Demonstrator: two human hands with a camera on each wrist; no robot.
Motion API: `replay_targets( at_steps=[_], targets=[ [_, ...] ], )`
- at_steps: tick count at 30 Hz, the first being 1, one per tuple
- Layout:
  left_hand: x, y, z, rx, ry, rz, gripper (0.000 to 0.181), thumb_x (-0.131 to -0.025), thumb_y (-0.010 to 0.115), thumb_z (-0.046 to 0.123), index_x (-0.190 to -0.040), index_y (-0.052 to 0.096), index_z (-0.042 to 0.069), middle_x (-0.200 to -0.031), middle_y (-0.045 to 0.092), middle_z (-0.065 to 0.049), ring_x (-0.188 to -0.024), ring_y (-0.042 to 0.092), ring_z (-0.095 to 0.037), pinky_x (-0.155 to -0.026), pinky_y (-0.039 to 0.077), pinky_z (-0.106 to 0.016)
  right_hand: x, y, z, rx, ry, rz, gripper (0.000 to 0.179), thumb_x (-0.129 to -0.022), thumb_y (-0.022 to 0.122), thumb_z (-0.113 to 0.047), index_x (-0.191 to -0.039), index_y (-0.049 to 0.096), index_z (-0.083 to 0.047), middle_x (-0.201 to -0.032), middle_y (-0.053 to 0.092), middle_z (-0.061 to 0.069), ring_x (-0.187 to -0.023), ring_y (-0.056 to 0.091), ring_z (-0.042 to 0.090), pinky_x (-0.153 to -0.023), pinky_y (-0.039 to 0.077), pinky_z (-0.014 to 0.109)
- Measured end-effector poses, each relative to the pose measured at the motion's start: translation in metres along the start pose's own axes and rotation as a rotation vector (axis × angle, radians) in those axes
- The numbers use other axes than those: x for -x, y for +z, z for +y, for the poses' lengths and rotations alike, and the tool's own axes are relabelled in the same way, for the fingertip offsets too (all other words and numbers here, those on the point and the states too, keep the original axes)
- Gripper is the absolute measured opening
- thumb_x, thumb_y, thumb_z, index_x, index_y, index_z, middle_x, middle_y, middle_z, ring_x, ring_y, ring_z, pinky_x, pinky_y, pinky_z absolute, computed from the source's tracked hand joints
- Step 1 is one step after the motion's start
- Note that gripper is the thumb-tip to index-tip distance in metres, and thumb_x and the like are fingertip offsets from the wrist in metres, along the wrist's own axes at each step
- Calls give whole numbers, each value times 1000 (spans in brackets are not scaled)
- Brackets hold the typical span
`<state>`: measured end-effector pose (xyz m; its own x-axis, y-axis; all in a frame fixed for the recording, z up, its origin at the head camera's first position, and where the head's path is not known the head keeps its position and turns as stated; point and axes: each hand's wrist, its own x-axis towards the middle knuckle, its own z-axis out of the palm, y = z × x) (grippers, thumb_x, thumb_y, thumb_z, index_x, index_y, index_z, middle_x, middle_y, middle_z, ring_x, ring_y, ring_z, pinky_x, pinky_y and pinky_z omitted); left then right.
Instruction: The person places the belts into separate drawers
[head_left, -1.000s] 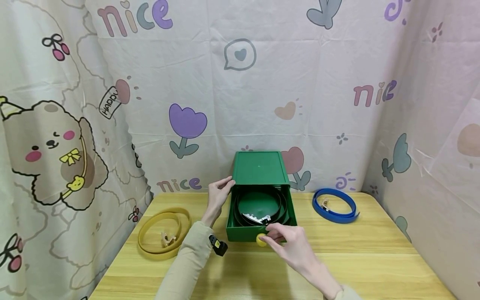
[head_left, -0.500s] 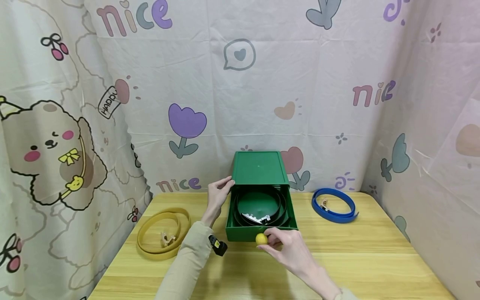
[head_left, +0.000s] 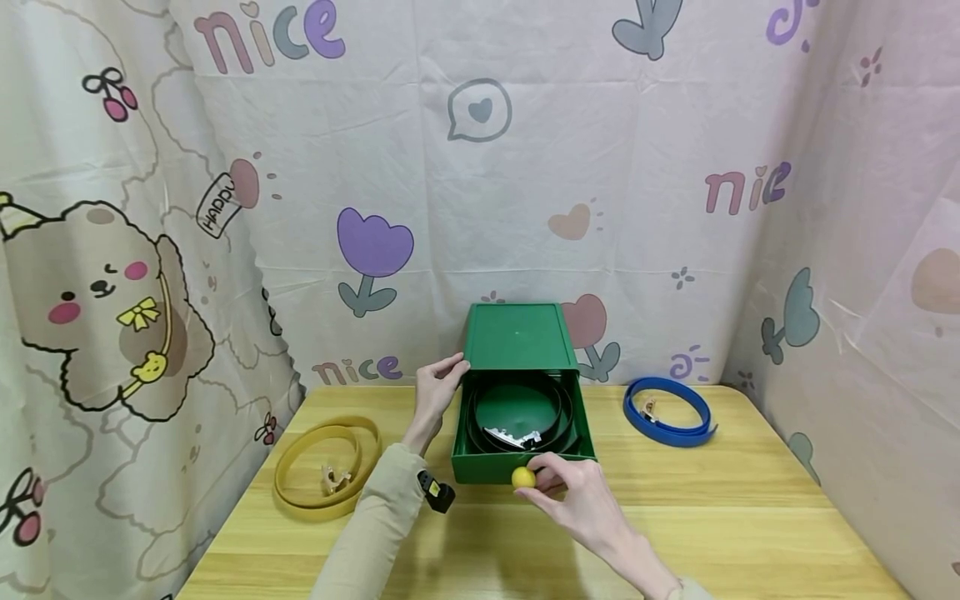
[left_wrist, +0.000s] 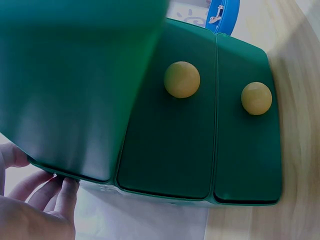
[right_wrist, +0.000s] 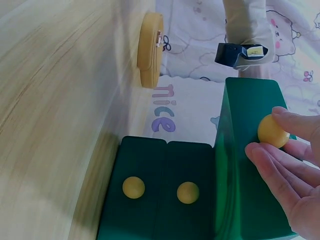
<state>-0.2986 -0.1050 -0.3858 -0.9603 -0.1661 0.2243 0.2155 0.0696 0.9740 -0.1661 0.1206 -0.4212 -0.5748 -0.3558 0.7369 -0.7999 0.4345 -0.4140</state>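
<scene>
The top drawer (head_left: 480, 471) of a small green drawer cabinet (head_left: 519, 335) is pulled out. Inside it lies a coiled black belt (head_left: 567, 407) with a silver buckle. My right hand (head_left: 591, 500) pinches the drawer's yellow round knob (head_left: 522, 477); in the right wrist view the thumb is on one side of the knob (right_wrist: 272, 132) and fingers on the other. My left hand (head_left: 437, 393) touches the cabinet's left upper front corner with its fingertips, the fingers extended. In the left wrist view those fingers (left_wrist: 66, 197) meet the cabinet's edge.
Two shut lower drawers (left_wrist: 167, 150) with yellow knobs show in both wrist views. A coiled yellow belt (head_left: 288, 497) lies on the wooden table (head_left: 675, 542) at left, a coiled blue belt (head_left: 670, 430) at right. A printed curtain (head_left: 487, 192) hangs behind and on both sides.
Since one second ago my right fingers have shifted slightly on the knob, leaving more of it showing. The left hand, the drawer and the belts have stayed in place.
</scene>
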Motion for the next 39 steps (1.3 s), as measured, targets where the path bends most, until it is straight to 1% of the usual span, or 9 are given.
replay_targets(
  at_steps=[10, 15, 17, 21, 25, 34, 39],
  targets=[
    [0, 1, 0, 9, -1, -6, 35, -95, 68, 14, -128, 69, 1, -132, 67, -21, -120, 66, -29, -100, 56, -35, 1, 0, 0, -38, 35, -13, 24, -77, 85, -4, -94, 69, -10, -74, 76, 0, -64, 69, -1, -59, 54, 10],
    [-1, 0, -1, 5, 1, -14, 36, -96, 68, 16, -128, 68, 2, -133, 66, -21, -123, 64, -31, -102, 55, -39, 1, -1, 0, -47, 50, -14, 23, -78, 84, -5, -94, 69, -11, -74, 76, 0, -64, 68, -1, -60, 54, 10],
    [-1, 1, -2, 4, 2, -13, 36, -96, 68, 17, -128, 69, 2, -132, 66, -21, -122, 65, -30, -100, 56, -38, 1, -1, 0, -49, 54, -10, 23, -78, 85, -5, -94, 69, -11, -74, 76, -1, -64, 68, -2, -60, 54, 10],
    [-1, 1, 0, 2, 1, -4, 35, -95, 68, 16, -127, 69, 2, -130, 68, -20, -118, 66, -27, -94, 57, -32, 1, -1, 1, -49, 46, 4, 24, -77, 85, -5, -94, 70, -11, -73, 75, -2, -63, 67, -3, -59, 54, 10],
    [-1, 1, 0, -5, -3, -3, 34, -95, 68, 16, -126, 70, 2, -130, 68, -20, -117, 67, -26, -93, 57, -31, 1, 0, 2, -48, 32, 19, 25, -76, 85, -4, -94, 70, -11, -73, 75, -2, -63, 67, -4, -59, 54, 10],
    [-2, 0, -1, -3, -5, 0, 34, -95, 68, 16, -127, 70, 2, -129, 68, -20, -115, 67, -24, -90, 58, -30, -1, 0, 1, -40, 84, 3, 24, -78, 85, -8, -97, 70, -10, -75, 75, -2, -66, 66, -6, -60, 55, 11],
    [-4, 0, -4, -1, -7, -4, 35, -96, 68, 17, -128, 69, 3, -131, 67, -20, -115, 67, -23, -91, 57, -29, -1, 1, 2, -37, 84, 13, 24, -77, 85, -7, -96, 70, -10, -76, 76, -2, -66, 66, -4, -60, 55, 10]
  ],
)
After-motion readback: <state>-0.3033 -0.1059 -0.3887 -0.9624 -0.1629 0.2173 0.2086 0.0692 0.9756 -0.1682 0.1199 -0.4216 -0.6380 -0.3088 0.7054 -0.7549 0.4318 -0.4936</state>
